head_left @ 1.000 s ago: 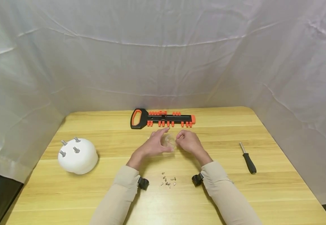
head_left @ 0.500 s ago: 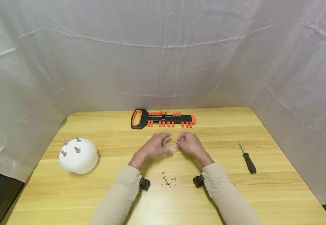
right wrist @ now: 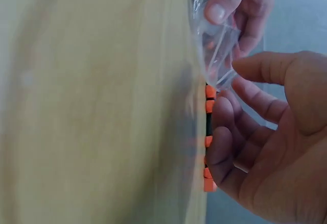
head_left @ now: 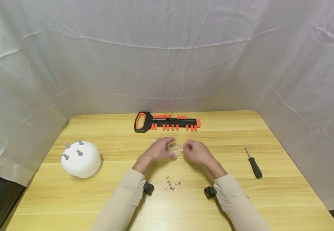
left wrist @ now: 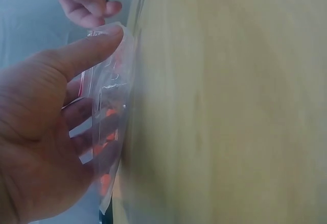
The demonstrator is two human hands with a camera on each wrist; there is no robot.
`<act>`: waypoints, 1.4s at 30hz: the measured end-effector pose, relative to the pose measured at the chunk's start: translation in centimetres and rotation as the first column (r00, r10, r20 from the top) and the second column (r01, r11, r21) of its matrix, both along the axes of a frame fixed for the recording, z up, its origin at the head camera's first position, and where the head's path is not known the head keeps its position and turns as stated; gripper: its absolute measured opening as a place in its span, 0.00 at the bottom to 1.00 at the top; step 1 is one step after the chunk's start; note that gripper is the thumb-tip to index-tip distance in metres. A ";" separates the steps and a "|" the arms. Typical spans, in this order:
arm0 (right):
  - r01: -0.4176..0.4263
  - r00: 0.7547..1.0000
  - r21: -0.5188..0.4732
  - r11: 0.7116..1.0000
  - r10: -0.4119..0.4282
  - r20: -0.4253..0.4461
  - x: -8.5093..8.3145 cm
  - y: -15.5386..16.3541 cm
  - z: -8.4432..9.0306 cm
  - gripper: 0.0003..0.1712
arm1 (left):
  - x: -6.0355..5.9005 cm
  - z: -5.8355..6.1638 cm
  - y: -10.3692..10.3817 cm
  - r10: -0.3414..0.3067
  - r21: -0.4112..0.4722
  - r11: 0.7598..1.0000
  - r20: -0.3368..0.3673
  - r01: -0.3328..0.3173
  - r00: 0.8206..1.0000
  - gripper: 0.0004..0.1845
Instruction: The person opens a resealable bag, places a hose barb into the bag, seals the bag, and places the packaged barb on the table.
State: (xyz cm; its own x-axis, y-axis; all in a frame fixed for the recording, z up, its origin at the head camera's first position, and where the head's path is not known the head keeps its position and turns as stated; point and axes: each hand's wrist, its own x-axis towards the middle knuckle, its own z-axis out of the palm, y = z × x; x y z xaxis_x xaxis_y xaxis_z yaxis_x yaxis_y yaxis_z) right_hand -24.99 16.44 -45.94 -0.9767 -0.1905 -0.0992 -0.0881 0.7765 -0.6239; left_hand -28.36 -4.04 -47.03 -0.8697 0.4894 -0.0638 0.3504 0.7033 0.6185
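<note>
A clear plastic bag (head_left: 175,148) is held up over the middle of the table between both hands. My left hand (head_left: 159,149) grips it from the left, with the thumb (left wrist: 97,50) on the near side and the fingers showing through the plastic behind. My right hand (head_left: 197,152) pinches the right edge of the bag between thumb and index finger, its other fingers curled loosely below. In the right wrist view the bag (right wrist: 218,48) stretches between the two hands, its mouth edge at the right fingertips. Several small metal bits (head_left: 172,186) lie scattered nearer the body.
A black rack with orange clips and a loop handle (head_left: 172,122) lies at the back. To the right is a black-handled screwdriver (head_left: 254,165). At the left stands a white rounded object with several metal pegs (head_left: 81,163). Pale curtains (head_left: 161,70) surround the table.
The right hand has shifted slightly right and toward the body, drawing the bag's edge out. The left hand has moved very little, and the bag looks more spread out.
</note>
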 end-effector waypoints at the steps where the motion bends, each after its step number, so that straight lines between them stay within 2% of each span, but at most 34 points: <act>1: -0.016 1.000 -0.007 1.000 0.016 0.009 0.3 0.0 0.1 0.09 | 0.0 0.0 0.0 0.001 -0.002 1.000 0.003 -0.001 1.000 0.43; 13: -0.178 0.984 -0.017 0.984 0.178 0.009 3.4 0.0 0.5 0.08 | 0.3 0.6 0.0 0.007 -0.067 0.998 0.001 -0.007 1.000 0.44; 22: -0.330 0.944 0.031 0.944 0.329 0.011 5.1 -0.1 0.6 0.09 | 0.7 0.9 0.0 0.018 -0.114 0.993 -0.025 -0.021 1.000 0.42; 29: -0.440 0.897 0.127 0.889 0.442 0.019 5.9 -0.3 0.5 0.09 | 0.7 1.0 0.1 0.022 -0.149 0.989 -0.029 -0.027 0.999 0.41; 32: -0.455 0.890 0.147 0.878 0.456 0.030 6.2 -0.4 0.4 0.08 | 0.7 0.9 0.1 0.021 -0.154 0.988 -0.033 -0.026 0.999 0.40; 42: -0.448 0.892 0.188 0.874 0.452 0.025 6.8 -1.0 0.2 0.05 | 0.7 0.8 -0.1 0.020 -0.149 0.989 -0.040 -0.025 0.999 0.39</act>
State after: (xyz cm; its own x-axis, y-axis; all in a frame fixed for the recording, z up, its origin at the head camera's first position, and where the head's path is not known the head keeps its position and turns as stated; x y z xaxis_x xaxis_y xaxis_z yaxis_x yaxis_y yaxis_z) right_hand -18.21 15.39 -45.78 -0.7919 -0.5900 -0.1574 -0.4661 0.7505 -0.4685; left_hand -27.63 -4.11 -46.26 -0.8836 0.4572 -0.1008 0.3549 0.7946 0.4926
